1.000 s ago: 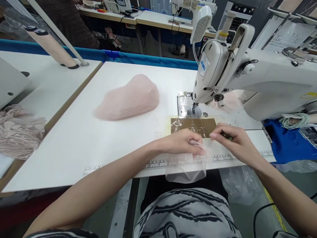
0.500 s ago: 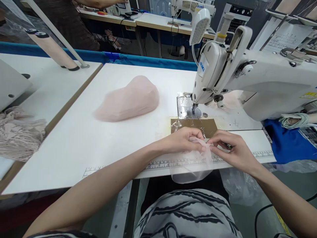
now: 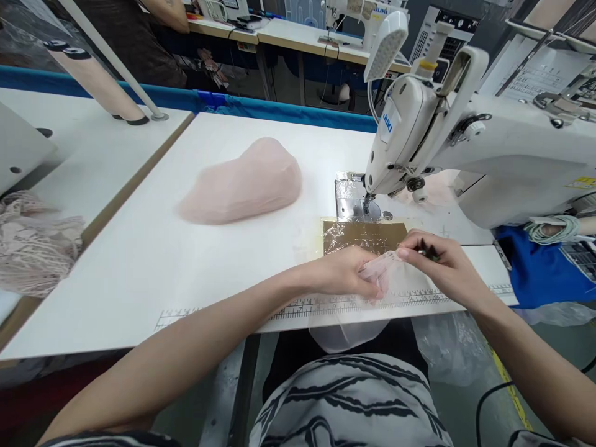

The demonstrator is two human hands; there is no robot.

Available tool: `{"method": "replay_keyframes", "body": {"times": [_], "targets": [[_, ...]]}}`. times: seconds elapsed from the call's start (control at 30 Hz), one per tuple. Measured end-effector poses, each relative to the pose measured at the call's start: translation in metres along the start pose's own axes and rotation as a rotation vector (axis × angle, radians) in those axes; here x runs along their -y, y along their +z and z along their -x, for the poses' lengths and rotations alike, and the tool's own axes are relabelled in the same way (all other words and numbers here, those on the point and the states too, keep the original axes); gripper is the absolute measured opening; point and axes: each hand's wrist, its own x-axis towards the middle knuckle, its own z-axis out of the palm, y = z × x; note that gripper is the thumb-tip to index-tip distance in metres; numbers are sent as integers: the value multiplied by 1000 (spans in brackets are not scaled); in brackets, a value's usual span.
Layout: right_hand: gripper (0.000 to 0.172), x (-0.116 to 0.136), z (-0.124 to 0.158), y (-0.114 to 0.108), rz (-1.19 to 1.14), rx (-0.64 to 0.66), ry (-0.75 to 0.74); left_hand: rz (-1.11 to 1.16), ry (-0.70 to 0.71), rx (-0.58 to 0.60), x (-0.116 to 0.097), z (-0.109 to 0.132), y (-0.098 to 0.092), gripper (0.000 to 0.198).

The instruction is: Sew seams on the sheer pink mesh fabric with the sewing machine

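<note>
A piece of sheer pale pink fabric [image 3: 379,268] is bunched between my hands in front of the sewing machine. My left hand [image 3: 349,271] is closed around its gathered part, thumb below and fingers partly hidden behind it. With thumb and forefinger, my right hand [image 3: 435,264] pinches the upper right edge of the same fabric. A small dark tool [image 3: 428,251] sits tucked in the right palm, mostly covered by the fingers, its kind unclear. The fabric's lower end hangs over the table's front edge above my lap.
The white sewing machine [image 3: 405,136] stands at right, its needle plate [image 3: 350,200] beyond my hands. A pink sheer fabric pile [image 3: 246,183] lies left on the table. A printed ruler [image 3: 335,304] runs along the front edge. Beige cords [image 3: 40,245] lie far left. Another person [image 3: 135,43] is behind.
My hands have drawn slightly apart, the right one moving up and right with the fabric edge. The fabric between them is spread more. The other person's arm at the back has shifted left.
</note>
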Motion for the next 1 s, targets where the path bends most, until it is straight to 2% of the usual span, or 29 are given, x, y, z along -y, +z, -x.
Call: {"method": "replay_keyframes", "body": {"times": [0.1, 0.23, 0.43, 0.57, 0.63, 0.77, 0.83, 0.9, 1.0], "targets": [[30, -1, -2, -1, -50, 109, 105, -12, -9, 2, -1, 0, 0, 7], [27, -5, -1, -1, -53, 133, 105, 22, 26, -26, 0, -1, -2, 10], [26, -11, 1, 4, -175, -89, 126, 92, -43, 80, -2, 0, -2, 9], [25, -11, 2, 11, -180, -263, 58, 84, -33, 82, -2, 1, -2, 9], [26, -9, 3, 12, -163, -219, 33, 67, -19, 85, -3, 1, -3, 11], [22, -7, 4, 8, -86, 11, -35, 45, 12, 70, -4, 1, -2, 12], [21, -7, 3, 6, -41, 25, -73, 22, 16, 74, -4, 1, -2, 11], [11, -6, 2, 6, -21, 12, -100, -2, 40, 75, -3, 1, -2, 15], [18, -5, 1, 7, -11, -24, -133, -13, 86, 40, -1, 0, -2, 25]]}}
